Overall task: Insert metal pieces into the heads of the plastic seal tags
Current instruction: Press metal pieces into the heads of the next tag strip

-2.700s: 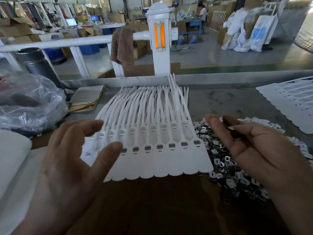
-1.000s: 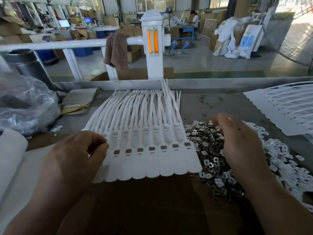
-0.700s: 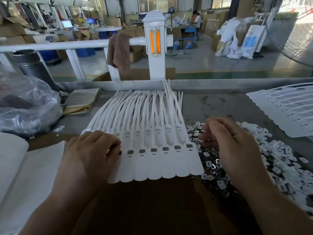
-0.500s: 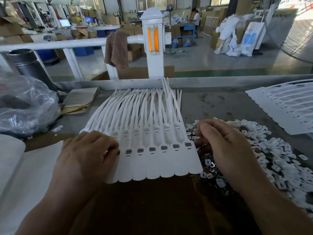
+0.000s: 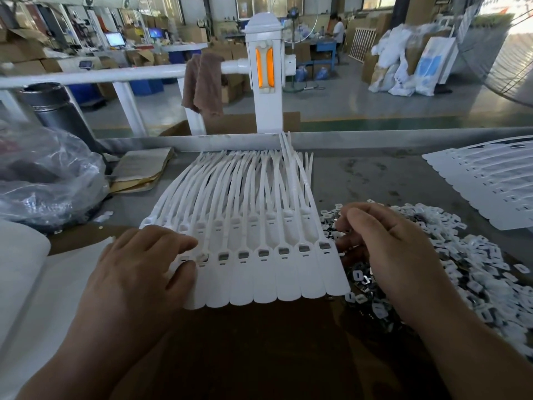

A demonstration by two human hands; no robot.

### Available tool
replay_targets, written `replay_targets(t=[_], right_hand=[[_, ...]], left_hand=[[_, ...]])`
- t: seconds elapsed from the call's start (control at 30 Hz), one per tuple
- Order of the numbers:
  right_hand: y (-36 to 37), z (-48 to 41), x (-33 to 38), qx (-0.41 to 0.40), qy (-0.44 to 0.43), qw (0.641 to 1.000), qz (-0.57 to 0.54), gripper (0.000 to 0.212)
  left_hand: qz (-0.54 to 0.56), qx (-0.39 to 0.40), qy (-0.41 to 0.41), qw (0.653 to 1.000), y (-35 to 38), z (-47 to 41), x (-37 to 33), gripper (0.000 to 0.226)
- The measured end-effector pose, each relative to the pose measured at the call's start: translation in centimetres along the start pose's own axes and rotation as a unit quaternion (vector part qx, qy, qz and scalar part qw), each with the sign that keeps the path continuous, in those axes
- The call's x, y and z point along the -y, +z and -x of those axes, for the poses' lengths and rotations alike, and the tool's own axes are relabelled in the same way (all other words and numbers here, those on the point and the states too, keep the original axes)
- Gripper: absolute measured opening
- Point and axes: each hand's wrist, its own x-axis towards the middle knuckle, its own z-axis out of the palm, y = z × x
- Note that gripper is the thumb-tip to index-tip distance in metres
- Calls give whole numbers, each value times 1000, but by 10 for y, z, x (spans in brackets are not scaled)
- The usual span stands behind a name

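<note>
A joined row of white plastic seal tags (image 5: 259,278) lies flat in front of me, heads in a line and tails fanning away. Several heads show a grey metal insert. My left hand (image 5: 135,275) rests on the row's left end. Its index finger and thumb are curled together at a tag head, where a small metal piece (image 5: 202,257) shows. My right hand (image 5: 398,255) hovers at the row's right edge with fingers curled toward the thumb, above a pile of loose metal pieces (image 5: 461,272). What its fingertips pinch is hidden.
A second sheet of white tags (image 5: 484,183) lies at the far right. At the left are a crumpled plastic bag (image 5: 49,180), folded brown papers (image 5: 141,174) and a white sheet (image 5: 26,272). A metal rail (image 5: 375,137) bounds the table's far edge.
My left hand closed and came down onto the left end of the tag row. My right hand dipped into the metal pile, then moved left to the row's right edge.
</note>
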Motion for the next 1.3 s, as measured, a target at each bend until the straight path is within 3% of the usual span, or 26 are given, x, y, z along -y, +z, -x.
replay_targets(t=[0.17, 0.5, 0.63, 0.8, 1.3], right_hand=[[-2, 0, 2, 6, 5, 1000, -13, 34], [-4, -1, 2, 22, 12, 999, -34, 32], [-4, 0, 1, 61, 23, 997, -44, 33], [-4, 0, 1, 73, 34, 996, -41, 13], [-4, 2, 3, 107, 66, 992, -20, 14]], left_hand=[[-24, 3, 41, 999, 1, 1, -1, 46], [-35, 1, 76, 996, 3, 0, 3, 47], [-20, 5, 40, 999, 5, -6, -2, 36], [16, -2, 22, 1000, 7, -13, -7, 10], [-31, 40, 64, 997, 0, -21, -6, 14]])
